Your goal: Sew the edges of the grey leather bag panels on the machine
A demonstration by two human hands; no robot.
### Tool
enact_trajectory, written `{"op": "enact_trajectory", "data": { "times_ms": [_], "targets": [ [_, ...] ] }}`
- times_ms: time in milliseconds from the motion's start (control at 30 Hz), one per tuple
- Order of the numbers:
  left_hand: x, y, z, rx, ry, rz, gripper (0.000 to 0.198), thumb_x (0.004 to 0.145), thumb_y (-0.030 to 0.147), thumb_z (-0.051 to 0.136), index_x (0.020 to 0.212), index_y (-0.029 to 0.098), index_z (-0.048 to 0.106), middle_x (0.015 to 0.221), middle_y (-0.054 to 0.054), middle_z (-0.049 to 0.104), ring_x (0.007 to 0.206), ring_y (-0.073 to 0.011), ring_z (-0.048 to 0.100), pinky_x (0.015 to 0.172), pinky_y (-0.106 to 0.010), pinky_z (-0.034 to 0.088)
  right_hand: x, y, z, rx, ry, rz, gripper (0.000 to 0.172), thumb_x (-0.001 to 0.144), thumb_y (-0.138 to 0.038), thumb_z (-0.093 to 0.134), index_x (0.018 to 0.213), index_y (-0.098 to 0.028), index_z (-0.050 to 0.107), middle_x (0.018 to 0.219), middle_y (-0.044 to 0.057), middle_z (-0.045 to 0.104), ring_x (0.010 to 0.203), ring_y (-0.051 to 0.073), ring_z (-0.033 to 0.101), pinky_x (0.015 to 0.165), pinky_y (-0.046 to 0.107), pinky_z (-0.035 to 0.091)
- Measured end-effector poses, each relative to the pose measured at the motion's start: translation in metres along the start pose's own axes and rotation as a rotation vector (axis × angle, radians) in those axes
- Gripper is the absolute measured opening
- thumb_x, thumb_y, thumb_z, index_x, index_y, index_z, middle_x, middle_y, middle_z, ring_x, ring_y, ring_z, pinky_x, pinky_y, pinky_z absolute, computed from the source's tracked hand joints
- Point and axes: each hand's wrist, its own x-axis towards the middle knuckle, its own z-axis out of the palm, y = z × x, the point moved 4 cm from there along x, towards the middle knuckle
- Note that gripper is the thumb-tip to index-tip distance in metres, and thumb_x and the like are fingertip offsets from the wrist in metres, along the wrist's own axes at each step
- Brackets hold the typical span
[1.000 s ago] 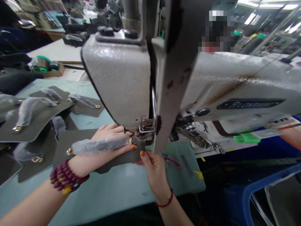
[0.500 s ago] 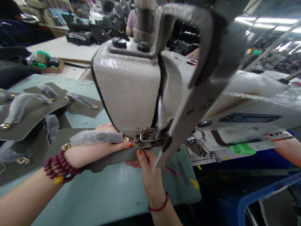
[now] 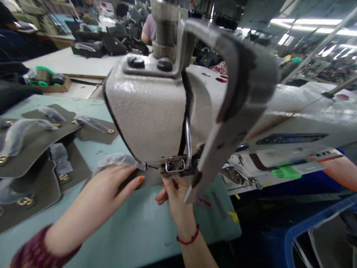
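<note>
A grey leather-like bag panel point(image 3: 152, 178) lies under the head of a sewing machine point(image 3: 147, 119). Its handle, wrapped in cloudy plastic point(image 3: 114, 160), has a metal end close to the presser foot. My left hand point(image 3: 108, 190) rests over the panel and wrapped handle, with its thumb spread from the fingers; some fingertips are hidden. At the panel's near edge, just below the needle area, my right hand point(image 3: 178, 197) pinches it between thumb and fingers. The machine's metal parts hide the stitching point.
More grey panels with wrapped handles point(image 3: 28, 137) cover the table's left side. Pink-handled snips point(image 3: 205, 203) lie right of my right hand. A blue bin point(image 3: 290, 238) stands at lower right. Thread spools point(image 3: 43, 78) sit in a box behind. Another person's arm point(image 3: 146, 33) shows beyond.
My left hand has shifted back and its thumb has parted from the panel's seam. The panel has moved away under the machine. My right hand stays pinching near the needle.
</note>
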Motion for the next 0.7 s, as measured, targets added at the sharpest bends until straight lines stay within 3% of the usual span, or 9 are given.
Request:
{"op": "enact_trajectory", "data": {
  "times_ms": [33,67,100,167,233,300,433,567,700],
  "targets": [
    [-0.019,0.007,0.005,-0.009,0.033,-0.011,0.028,0.083,0.045,0.065,0.103,0.029,0.074,0.107,-0.008,0.072,0.104,-0.03,0.063,0.096,-0.04,0.045,0.0,-0.001,0.0,-0.013,0.004,-0.008,0.056,0.09,-0.053,0.058,0.048,-0.016,0.058,0.043,0.003,0.062,0.034,0.01,0.055,0.042,0.016,0.045],
    [-0.036,0.013,0.013,-0.085,0.075,-0.034,0.023,0.083,0.041,0.066,0.101,0.029,0.074,0.108,-0.007,0.071,0.106,-0.0284,0.062,0.094,-0.037,0.046,0.0,-0.002,0.0,-0.026,0.005,-0.018,0.056,0.09,-0.052,0.057,0.047,-0.016,0.057,0.042,0.003,0.061,0.034,0.009,0.055,0.042,0.016,0.045],
    [-0.05,0.015,0.026,-0.225,0.065,-0.127,0.017,0.083,0.039,0.067,0.093,0.027,0.073,0.101,-0.006,0.071,0.097,-0.0256,0.064,0.086,-0.032,0.048,0.0,-0.003,0.0,-0.039,-0.001,-0.029,0.056,0.091,-0.051,0.057,0.047,-0.017,0.056,0.042,0.002,0.061,0.034,0.01,0.055,0.042,0.016,0.045],
    [-0.066,0.014,0.063,-0.665,-0.059,-0.409,0.025,0.084,0.047,0.066,0.093,0.023,0.07,0.083,-0.006,0.068,0.076,-0.021,0.063,0.067,-0.028,0.049,0.0,-0.005,0.0,-0.057,-0.025,-0.052,0.053,0.092,-0.05,0.055,0.05,-0.018,0.056,0.042,0.002,0.06,0.035,0.01,0.056,0.043,0.017,0.046],
    [-0.062,0.016,0.096,-1.112,-0.085,-0.603,0.035,0.084,0.054,0.064,0.097,0.022,0.069,0.077,-0.004,0.064,0.066,-0.017,0.057,0.063,-0.028,0.048,0.0,-0.008,0.0,-0.074,-0.045,-0.078,0.049,0.093,-0.048,0.053,0.055,-0.018,0.057,0.043,0.001,0.061,0.036,0.012,0.056,0.043,0.018,0.047],
    [-0.043,0.019,0.112,-1.36,-0.065,-0.64,0.034,0.082,0.052,0.068,0.089,0.018,0.07,0.071,-0.003,0.061,0.063,-0.0146,0.052,0.063,-0.027,0.046,0.0,-0.012,-0.002,-0.122,-0.037,-0.126,0.045,0.094,-0.045,0.053,0.057,-0.019,0.057,0.044,0.001,0.061,0.039,0.013,0.058,0.046,0.019,0.048],
    [-0.015,0.014,0.106,-1.251,-0.049,-0.66,0.035,0.076,0.045,0.076,0.065,0.014,0.066,0.061,-0.001,0.057,0.062,-0.0153,0.05,0.064,-0.03,0.045,-0.004,-0.021,-0.004,-0.209,-0.013,-0.206,0.043,0.095,-0.04,0.052,0.058,-0.018,0.056,0.047,0.002,0.062,0.045,0.013,0.061,0.05,0.018,0.048],
    [-0.017,0.002,0.091,-0.966,-0.046,-0.694,0.039,0.073,0.051,0.074,0.062,0.015,0.065,0.063,-0.003,0.06,0.067,-0.0195,0.054,0.067,-0.033,0.047,-0.009,-0.025,-0.006,-0.188,-0.052,-0.188,0.037,0.097,-0.038,0.049,0.068,-0.018,0.06,0.053,0.001,0.064,0.049,0.013,0.062,0.052,0.018,0.048],
    [-0.023,-0.008,0.089,-0.759,-0.068,-0.736,0.044,0.074,0.057,0.07,0.056,0.018,0.062,0.057,-0.002,0.057,0.062,-0.0193,0.053,0.059,-0.031,0.045,-0.012,-0.025,-0.01,-0.166,-0.086,-0.161,0.033,0.096,-0.036,0.05,0.071,-0.017,0.06,0.058,0.003,0.066,0.055,0.014,0.064,0.057,0.02,0.05]
  ]
}}
